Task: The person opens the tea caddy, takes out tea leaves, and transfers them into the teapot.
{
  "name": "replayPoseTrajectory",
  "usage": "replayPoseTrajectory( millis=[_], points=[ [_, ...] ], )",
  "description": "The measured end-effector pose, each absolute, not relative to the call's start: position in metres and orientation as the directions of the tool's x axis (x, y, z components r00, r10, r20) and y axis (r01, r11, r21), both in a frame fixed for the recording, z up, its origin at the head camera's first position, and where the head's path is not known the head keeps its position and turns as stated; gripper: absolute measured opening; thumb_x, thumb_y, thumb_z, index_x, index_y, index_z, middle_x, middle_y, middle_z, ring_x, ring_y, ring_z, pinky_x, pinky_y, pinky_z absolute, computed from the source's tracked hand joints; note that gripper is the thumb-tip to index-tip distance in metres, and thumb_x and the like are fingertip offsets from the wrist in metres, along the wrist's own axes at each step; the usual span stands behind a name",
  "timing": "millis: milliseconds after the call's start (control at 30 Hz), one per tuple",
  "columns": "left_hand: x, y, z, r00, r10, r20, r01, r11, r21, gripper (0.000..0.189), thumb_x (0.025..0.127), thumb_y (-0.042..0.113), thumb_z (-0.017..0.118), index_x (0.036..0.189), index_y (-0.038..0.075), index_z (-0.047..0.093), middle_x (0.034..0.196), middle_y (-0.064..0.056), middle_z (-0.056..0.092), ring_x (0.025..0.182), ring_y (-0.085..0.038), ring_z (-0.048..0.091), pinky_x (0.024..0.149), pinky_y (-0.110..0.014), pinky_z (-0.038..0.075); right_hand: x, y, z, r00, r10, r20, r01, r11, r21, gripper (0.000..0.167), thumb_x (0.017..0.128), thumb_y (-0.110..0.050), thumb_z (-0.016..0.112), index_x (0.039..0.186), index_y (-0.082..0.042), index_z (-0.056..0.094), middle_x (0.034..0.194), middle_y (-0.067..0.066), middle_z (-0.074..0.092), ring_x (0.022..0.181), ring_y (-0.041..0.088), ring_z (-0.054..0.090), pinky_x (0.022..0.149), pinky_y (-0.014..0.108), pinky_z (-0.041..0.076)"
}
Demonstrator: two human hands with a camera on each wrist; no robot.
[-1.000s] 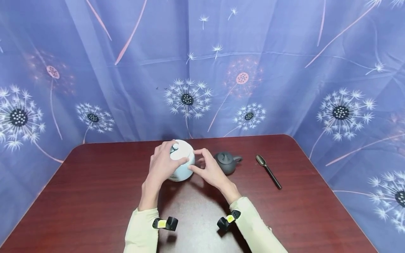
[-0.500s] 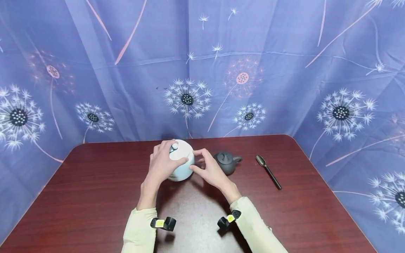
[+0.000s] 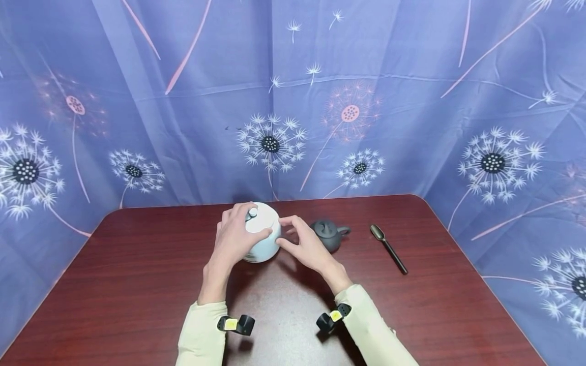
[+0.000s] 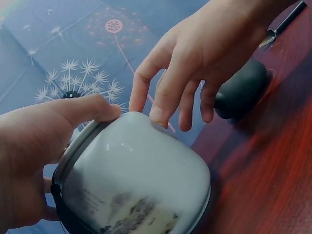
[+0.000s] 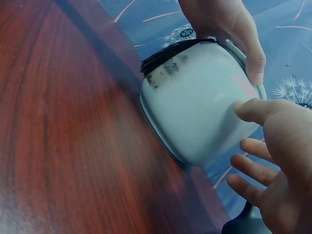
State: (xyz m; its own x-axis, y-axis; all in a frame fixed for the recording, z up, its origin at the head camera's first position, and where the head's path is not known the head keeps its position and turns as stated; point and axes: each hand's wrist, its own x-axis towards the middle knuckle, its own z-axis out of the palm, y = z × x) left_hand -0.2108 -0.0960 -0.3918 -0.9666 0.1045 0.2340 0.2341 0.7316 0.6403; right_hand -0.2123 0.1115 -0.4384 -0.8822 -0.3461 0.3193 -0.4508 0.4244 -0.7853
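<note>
A white lidded jar (image 3: 262, 250) stands towards the back of the table, with a round knob on its lid (image 3: 264, 219). My left hand (image 3: 232, 233) grips the top from the left, its thumb lying along the lid's front rim. On the other side, my right hand (image 3: 310, 249) holds thumb and forefinger against the jar's wall near the rim. The right hand's other fingers hang loosely apart from it in the right wrist view. A dark landscape print (image 4: 141, 214) shows low on the jar in the left wrist view. The left hand covers the jar's far left side.
A dark teapot (image 3: 327, 237) with a side handle stands just right of my right hand. Further right lies a dark-handled spoon (image 3: 390, 250). Behind the red-brown table (image 3: 137, 284) hangs a blue dandelion-print curtain (image 3: 220, 101). Both wrists carry small black cameras.
Both hands stay on the jar. The left forearm has shifted slightly left, and the right hand and wrist slightly right. The jar and lid look the same.
</note>
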Motion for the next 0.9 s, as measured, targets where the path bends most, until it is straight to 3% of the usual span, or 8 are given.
replayPoseTrajectory(
  millis=[333,567,733,900],
  points=[
    [-0.211,-0.103,-0.390,-0.950,0.165,0.265,0.299,0.730,0.615,0.074,0.078,0.053,0.077,0.140,0.020,0.054,0.147,-0.005,0.050,0.136,-0.033,0.040,0.108,-0.054,0.032,-0.211,0.122,-0.429,-0.866,-0.332,0.373,-0.498,0.524,-0.691,0.037,0.093,-0.024,0.070,0.127,-0.010,0.061,0.122,0.010,0.061,0.111,0.030,0.062,0.091,0.041,0.053],
    [-0.216,-0.114,-0.391,-0.920,0.185,0.346,0.366,0.724,0.585,0.068,0.085,0.053,0.072,0.140,0.017,0.056,0.151,-0.005,0.048,0.143,-0.033,0.036,0.117,-0.053,0.023,-0.212,0.141,-0.415,-0.869,-0.281,0.407,-0.482,0.666,-0.569,0.041,0.094,-0.037,0.068,0.127,-0.013,0.063,0.128,0.002,0.060,0.121,0.023,0.055,0.103,0.041,0.046],
    [-0.218,-0.126,-0.393,-0.897,0.163,0.411,0.376,0.771,0.514,0.066,0.086,0.053,0.070,0.139,0.016,0.058,0.149,-0.007,0.050,0.144,-0.035,0.035,0.119,-0.053,0.019,-0.213,0.159,-0.408,-0.869,-0.264,0.418,-0.454,0.761,-0.464,0.049,0.092,-0.045,0.068,0.130,-0.014,0.063,0.136,0.006,0.058,0.128,0.026,0.051,0.107,0.047,0.042],
    [-0.220,-0.134,-0.399,-0.905,0.148,0.398,0.347,0.798,0.493,0.067,0.087,0.056,0.067,0.140,0.016,0.057,0.151,-0.008,0.048,0.145,-0.035,0.033,0.120,-0.055,0.017,-0.214,0.173,-0.407,-0.880,-0.265,0.395,-0.422,0.817,-0.392,0.057,0.091,-0.051,0.067,0.134,-0.015,0.061,0.142,0.011,0.054,0.133,0.030,0.047,0.108,0.054,0.039]
  ],
)
